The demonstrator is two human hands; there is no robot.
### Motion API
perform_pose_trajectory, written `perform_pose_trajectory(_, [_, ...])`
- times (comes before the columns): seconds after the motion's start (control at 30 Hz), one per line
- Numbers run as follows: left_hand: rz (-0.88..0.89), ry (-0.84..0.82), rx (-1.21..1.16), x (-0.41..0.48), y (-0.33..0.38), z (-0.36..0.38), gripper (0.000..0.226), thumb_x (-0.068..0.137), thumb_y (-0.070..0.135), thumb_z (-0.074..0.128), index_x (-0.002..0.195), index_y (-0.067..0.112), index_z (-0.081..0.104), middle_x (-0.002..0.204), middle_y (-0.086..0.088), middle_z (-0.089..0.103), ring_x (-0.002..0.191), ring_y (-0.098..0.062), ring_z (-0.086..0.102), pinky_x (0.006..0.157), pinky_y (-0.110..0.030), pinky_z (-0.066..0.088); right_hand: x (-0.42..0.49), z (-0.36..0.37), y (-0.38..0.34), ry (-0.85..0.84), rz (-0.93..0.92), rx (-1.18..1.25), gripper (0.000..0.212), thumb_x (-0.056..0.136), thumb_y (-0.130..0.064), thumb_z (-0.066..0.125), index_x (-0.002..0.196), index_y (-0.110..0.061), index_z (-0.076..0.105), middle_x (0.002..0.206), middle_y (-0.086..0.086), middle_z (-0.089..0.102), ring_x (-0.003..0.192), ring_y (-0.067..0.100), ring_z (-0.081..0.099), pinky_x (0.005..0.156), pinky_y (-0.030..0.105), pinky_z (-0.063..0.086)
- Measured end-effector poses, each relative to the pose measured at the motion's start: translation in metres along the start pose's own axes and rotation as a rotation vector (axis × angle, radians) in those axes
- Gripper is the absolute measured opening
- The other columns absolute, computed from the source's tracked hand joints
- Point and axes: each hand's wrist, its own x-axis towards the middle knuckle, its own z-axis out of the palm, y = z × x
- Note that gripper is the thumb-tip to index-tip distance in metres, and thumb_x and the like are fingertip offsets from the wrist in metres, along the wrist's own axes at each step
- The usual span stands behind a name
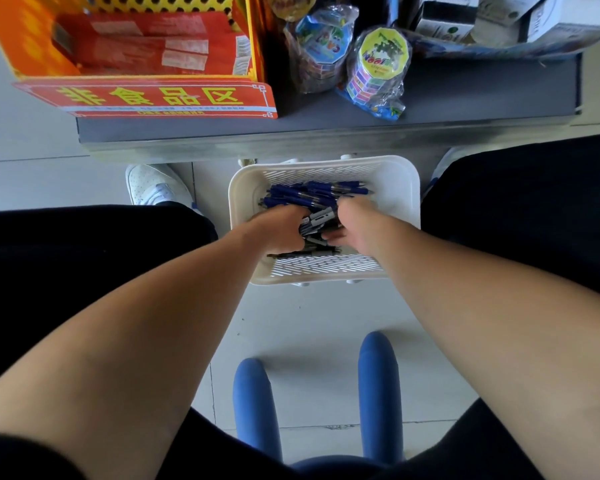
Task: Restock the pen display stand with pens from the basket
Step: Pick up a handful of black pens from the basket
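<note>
**K:** Status? Where are you relative to the pens?

**Me:** Sitting on the blue chair [252, 403], both arms stretched down and forward. The basket [400, 188] is on the floor between my feet, dead centre. Both hands are inside it, so neither arm is nearer.

**K:** Hand state?

**Me:** My left hand [278, 226] is knuckles-up with the fingers buried in the pile. I can't tell whether it grips anything. My right hand [357, 221] is just beside it, thumb lying in toward the gap. Fingers are hidden there too, so grip unknown.

**K:** Pen layout?

**Me:** One black pen [302, 253] lies on the near side, just under my left hand. A few grey pens [321, 216] sit between the two hands. The main heap of blue pens [309, 195] lies just past my fingertips, on the far side.

**K:** Axis?

**Me:** Nearly all run left to right across the basket, some slightly skewed. That puts them crosswise to my forearms. My read is I close from both ends and lift a bundle sideways-on.

**K:** Target?

**Me:** Up and away. The grey shelf [326, 131] edge is beyond the basket, with a red sign [153, 98] and an orange box [32, 46] on it to the far left. I can't pick out the pen stand for sure.
</note>
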Motion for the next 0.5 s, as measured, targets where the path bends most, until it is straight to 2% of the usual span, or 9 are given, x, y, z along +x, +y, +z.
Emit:
perform_pose_trajectory(0.07, [0.006,-0.037,0.006,0.001,0.003,-0.001,0.035,0.075,0.012,0.068,0.109,0.017,0.06,0.09,-0.003,0.064,0.078,-0.02,0.059,0.06,-0.027,0.042,-0.006,0.006,0.003,-0.043,0.053,-0.009,0.028,0.103,-0.007,0.041,0.082,0.005,0.054,0.09,0.022,0.066,0.086,0.036,0.069,0.086,0.048,0.057])
perform_pose_trajectory(0.2, [0.005,-0.092,0.005,0.002,0.004,0.002,0.049,0.072,0.022,0.079,0.117,0.019,0.06,0.098,-0.002,0.067,0.085,-0.022,0.061,0.07,-0.031,0.046,-0.011,0.009,0.009,-0.071,0.03,-0.064,0.023,0.104,-0.012,0.04,0.105,0.002,0.058,0.101,0.023,0.069,0.069,0.032,0.066,0.07,0.048,0.057])
perform_pose_trajectory(0.3, [0.018,-0.08,0.049,0.003,0.004,0.003,0.045,0.074,0.015,0.075,0.116,0.017,0.061,0.092,-0.002,0.066,0.081,-0.021,0.06,0.064,-0.027,0.044,-0.008,0.002,0.008,-0.071,-0.022,-0.131,0.018,0.104,-0.011,0.039,0.105,-0.002,0.055,0.094,0.018,0.065,0.07,0.028,0.062,0.066,0.041,0.055])
perform_pose_trajectory(0.37, [0.002,-0.093,0.08,0.002,0.004,0.003,0.032,0.076,0.013,0.071,0.107,0.013,0.062,0.081,-0.001,0.061,0.072,-0.02,0.058,0.055,-0.025,0.04,-0.003,-0.002,0.007,-0.02,-0.142,-0.177,0.021,0.104,-0.016,0.039,0.11,-0.004,0.055,0.102,0.015,0.06,0.085,0.029,0.062,0.075,0.039,0.056])
perform_pose_trajectory(0.43, [-0.013,-0.105,0.117,0.0,0.004,0.005,0.024,0.077,0.012,0.067,0.1,0.01,0.063,0.075,-0.002,0.058,0.066,-0.019,0.056,0.051,-0.025,0.039,0.0,-0.008,0.006,0.082,-0.234,-0.207,0.021,0.1,-0.019,0.043,0.11,-0.006,0.056,0.11,0.016,0.06,0.101,0.032,0.062,0.092,0.044,0.055])
perform_pose_trajectory(0.5, [-0.017,-0.097,0.146,-0.001,0.001,0.009,0.022,0.076,0.011,0.063,0.099,0.011,0.062,0.075,-0.002,0.059,0.065,-0.018,0.056,0.051,-0.026,0.042,0.007,-0.014,0.007,0.132,-0.284,-0.251,0.015,0.097,-0.018,0.045,0.101,-0.007,0.055,0.106,0.016,0.059,0.1,0.032,0.062,0.097,0.047,0.053])
